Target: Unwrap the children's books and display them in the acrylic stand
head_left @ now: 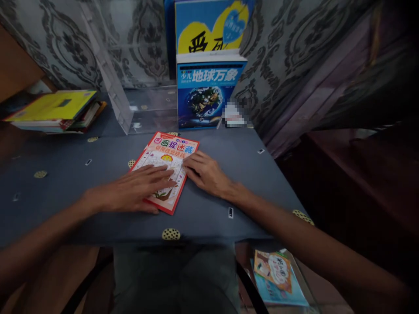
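Note:
A thin red-bordered children's picture book [180,146] lies at a slant on the cloth-covered table, its cover facing up with a smiling sun and colourful Chinese characters. My left hand [139,187] rests flat across the lower left of the cover, fingers stretched out, hiding part of the drawing. At the book's right edge is my right hand [207,172], its fingers drawn together and closed on that edge. The fingertips there are partly hidden.
Behind the book stand a blue earth book [209,96] and a yellow-and-blue book [209,26], beside a clear acrylic rack [111,83]. A book stack [55,109] sits at the left. Below the table's near edge, at the right, lie smaller booklets [278,279].

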Tool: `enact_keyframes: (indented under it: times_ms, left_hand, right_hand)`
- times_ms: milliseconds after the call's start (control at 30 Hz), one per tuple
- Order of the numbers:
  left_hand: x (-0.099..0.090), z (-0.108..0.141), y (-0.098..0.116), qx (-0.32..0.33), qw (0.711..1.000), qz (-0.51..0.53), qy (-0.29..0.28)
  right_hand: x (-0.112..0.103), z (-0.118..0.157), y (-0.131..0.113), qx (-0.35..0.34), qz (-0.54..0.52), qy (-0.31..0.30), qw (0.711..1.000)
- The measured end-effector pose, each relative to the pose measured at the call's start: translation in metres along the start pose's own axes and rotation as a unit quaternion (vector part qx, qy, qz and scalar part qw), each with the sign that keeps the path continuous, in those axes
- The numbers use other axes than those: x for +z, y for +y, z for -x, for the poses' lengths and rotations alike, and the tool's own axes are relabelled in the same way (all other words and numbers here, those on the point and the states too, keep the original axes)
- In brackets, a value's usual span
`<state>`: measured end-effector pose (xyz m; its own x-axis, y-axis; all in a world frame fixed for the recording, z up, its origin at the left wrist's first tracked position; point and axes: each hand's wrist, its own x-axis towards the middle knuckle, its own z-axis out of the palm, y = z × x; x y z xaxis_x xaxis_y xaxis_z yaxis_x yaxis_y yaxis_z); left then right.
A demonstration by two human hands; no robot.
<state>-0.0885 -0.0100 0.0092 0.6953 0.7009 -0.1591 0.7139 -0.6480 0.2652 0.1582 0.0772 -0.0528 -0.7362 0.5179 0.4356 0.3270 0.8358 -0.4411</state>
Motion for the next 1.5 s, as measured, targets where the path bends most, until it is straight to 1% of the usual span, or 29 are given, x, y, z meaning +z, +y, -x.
enact_keyframes:
  times_ms: [100, 167, 233, 333, 400, 533, 667, 733, 833, 967, 1033, 1133, 1367, 1500]
  left_hand:
    - [0.010, 0.003, 0.001, -0.002, 1.000, -0.001, 0.013]
    - [0.018, 0.006, 0.000, 0.011, 0.999, -0.003, 0.032]
    - [0.028, 0.010, -0.001, 0.023, 0.998, -0.009, 0.064]
    - [0.040, 0.018, -0.001, 0.022, 0.993, -0.021, 0.118]
    - [0.045, 0.022, 0.001, 0.017, 0.990, -0.022, 0.138]
    - [0.046, 0.022, 0.005, 0.007, 0.988, -0.025, 0.155]
    - [0.044, 0.021, 0.009, 0.007, 0.984, -0.032, 0.175]
    - [0.043, 0.022, 0.011, 0.009, 0.980, -0.028, 0.195]
    - [0.043, 0.023, 0.013, 0.026, 0.973, -0.019, 0.229]
    - [0.042, 0.023, 0.012, 0.074, 0.962, -0.028, 0.263]
    - [0.042, 0.024, 0.012, 0.089, 0.959, -0.033, 0.266]
    - [0.041, 0.024, 0.011, 0.092, 0.962, -0.035, 0.255]
    - [0.043, 0.026, 0.012, 0.102, 0.962, -0.054, 0.247]
    - [0.043, 0.028, 0.011, 0.098, 0.968, -0.029, 0.229]
  right_hand:
    - [0.003, -0.001, -0.011, -0.024, -0.041, -0.013, 0.999]
    - [0.004, -0.001, -0.017, -0.030, -0.062, -0.027, 0.997]
    - [0.003, 0.000, -0.022, -0.032, -0.082, -0.039, 0.995]
    - [0.003, 0.002, -0.029, -0.028, -0.119, -0.043, 0.992]
    - [0.002, 0.003, -0.032, -0.016, -0.138, -0.044, 0.989]
    - [0.001, 0.005, -0.038, 0.012, -0.146, -0.054, 0.988]
    - [0.000, 0.009, -0.044, 0.018, -0.142, -0.053, 0.988]
    - [-0.002, 0.012, -0.048, 0.021, -0.155, -0.045, 0.987]
    - [-0.004, 0.017, -0.053, 0.032, -0.183, -0.030, 0.982]
    - [-0.004, 0.023, -0.057, 0.038, -0.208, -0.014, 0.977]
    - [-0.004, 0.025, -0.059, 0.034, -0.215, -0.008, 0.976]
    - [-0.003, 0.029, -0.060, 0.029, -0.221, -0.006, 0.975]
    - [-0.004, 0.033, -0.062, 0.004, -0.204, -0.027, 0.979]
    - [-0.003, 0.036, -0.067, -0.041, -0.187, -0.037, 0.981]
